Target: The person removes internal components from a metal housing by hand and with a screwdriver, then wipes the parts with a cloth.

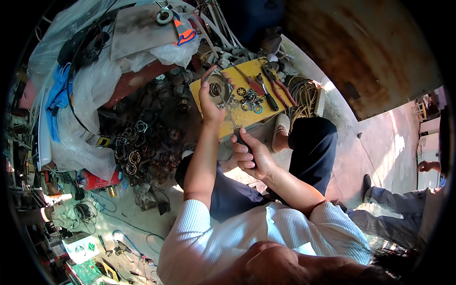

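My left hand [210, 105] is closed around a round metal housing [224, 80], perhaps a motor end cover, with its hollow side facing up. In my right hand [259, 156] is a screwdriver [244, 140], gripped by its dark handle. Its thin shaft slants up and left into the housing; whether the tip touches anything inside I cannot make out. Just beyond my hands, a yellow board [202, 90] carries small round metal parts [251, 99], red-handled pliers [280, 88] and a dark-handled tool [267, 92].
To the left lies a heap of dark metal parts [135, 152], with clear plastic sheeting [83, 114] beside it. A coil of cable [303, 97] rests right of the board. A rusty panel [365, 57] hangs at the upper right. Another person's legs [394, 204] show at the right.
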Demonstrator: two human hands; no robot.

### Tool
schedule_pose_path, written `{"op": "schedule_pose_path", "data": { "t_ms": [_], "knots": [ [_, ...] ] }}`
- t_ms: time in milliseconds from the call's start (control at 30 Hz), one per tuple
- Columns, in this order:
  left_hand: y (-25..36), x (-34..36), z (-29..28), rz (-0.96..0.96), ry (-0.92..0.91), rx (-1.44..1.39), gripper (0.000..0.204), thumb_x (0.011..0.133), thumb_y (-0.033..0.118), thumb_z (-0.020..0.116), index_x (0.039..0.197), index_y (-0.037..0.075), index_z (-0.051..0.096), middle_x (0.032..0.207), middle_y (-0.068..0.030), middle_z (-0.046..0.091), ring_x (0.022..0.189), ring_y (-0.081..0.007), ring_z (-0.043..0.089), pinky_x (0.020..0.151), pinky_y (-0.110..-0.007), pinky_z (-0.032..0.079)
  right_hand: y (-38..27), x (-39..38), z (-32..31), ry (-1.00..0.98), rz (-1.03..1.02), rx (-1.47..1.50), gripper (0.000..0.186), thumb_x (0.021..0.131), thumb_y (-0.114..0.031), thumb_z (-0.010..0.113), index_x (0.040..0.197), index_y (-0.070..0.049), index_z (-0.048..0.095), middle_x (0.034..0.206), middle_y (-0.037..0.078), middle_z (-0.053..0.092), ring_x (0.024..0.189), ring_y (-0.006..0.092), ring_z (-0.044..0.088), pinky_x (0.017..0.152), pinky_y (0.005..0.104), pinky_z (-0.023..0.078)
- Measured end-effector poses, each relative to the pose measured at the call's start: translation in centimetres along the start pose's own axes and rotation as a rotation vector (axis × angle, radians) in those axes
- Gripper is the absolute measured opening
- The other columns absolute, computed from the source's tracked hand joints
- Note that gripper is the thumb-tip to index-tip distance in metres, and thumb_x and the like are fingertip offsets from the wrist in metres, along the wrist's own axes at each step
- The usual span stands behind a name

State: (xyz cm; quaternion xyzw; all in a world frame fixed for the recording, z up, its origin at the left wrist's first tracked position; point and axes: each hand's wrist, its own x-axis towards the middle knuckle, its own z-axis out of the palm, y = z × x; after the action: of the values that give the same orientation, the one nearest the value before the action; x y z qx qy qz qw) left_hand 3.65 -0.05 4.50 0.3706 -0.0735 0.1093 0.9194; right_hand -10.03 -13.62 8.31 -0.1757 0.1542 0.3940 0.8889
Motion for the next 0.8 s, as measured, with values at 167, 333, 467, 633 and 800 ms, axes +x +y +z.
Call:
{"op": "schedule_pose_path", "data": {
  "t_ms": [167,333,467,633,800],
  "knots": [
    [-0.4,0.0,0.0,-0.009,0.049,-0.003,0.058,0.095,0.045,0.039,0.134,0.004,0.049,0.110,-0.0158,0.065,0.097,-0.0281,0.065,0.084,-0.049,0.057,0.1,0.3,-0.1,0.107,-0.092,-0.231,0.036,0.105,-0.045,0.046,0.100,-0.009,0.053,0.068,-0.006,0.039,0.049,0.0042,0.028,0.038,0.0201,0.020],
    [-0.5,0.2,0.0,-0.027,0.037,0.047,0.055,0.097,0.043,0.041,0.134,0.004,0.049,0.109,-0.0146,0.065,0.095,-0.0263,0.066,0.082,-0.046,0.058,0.1,0.7,-2.2,0.205,-0.232,-0.605,0.037,0.104,-0.043,0.049,0.097,-0.007,0.054,0.064,-0.003,0.043,0.048,0.0080,0.033,0.041,0.0249,0.025],
    [-0.9,-0.3,-0.2,-0.008,0.102,0.385,0.054,0.097,0.044,0.041,0.134,0.006,0.051,0.109,-0.0136,0.065,0.092,-0.0250,0.066,0.079,-0.043,0.058,0.1,2.3,-5.3,0.396,-0.901,-1.543,0.037,0.101,-0.036,0.056,0.091,-0.001,0.055,0.066,0.018,0.057,0.053,0.0362,0.053,0.050,0.0396,0.042],
    [-0.3,0.0,-0.4,-0.334,0.274,-0.145,0.053,0.094,0.047,0.044,0.129,0.008,0.055,0.107,-0.0139,0.064,0.093,-0.0291,0.065,0.085,-0.052,0.052,-3.6,2.5,-4.8,0.324,-0.638,-1.528,0.038,0.103,-0.038,0.053,0.092,-0.001,0.057,0.063,0.003,0.052,0.052,0.0112,0.049,0.048,0.0292,0.039],
    [1.3,0.1,-2.2,-0.408,0.116,-0.445,0.059,0.090,0.053,0.046,0.127,0.008,0.056,0.113,-0.0167,0.063,0.103,-0.0325,0.061,0.090,-0.053,0.048,-4.0,-0.5,-0.6,0.169,-0.173,-0.850,0.040,0.104,-0.044,0.048,0.098,-0.005,0.055,0.068,-0.003,0.044,0.052,0.0067,0.039,0.044,0.0233,0.030]
  ]
}}
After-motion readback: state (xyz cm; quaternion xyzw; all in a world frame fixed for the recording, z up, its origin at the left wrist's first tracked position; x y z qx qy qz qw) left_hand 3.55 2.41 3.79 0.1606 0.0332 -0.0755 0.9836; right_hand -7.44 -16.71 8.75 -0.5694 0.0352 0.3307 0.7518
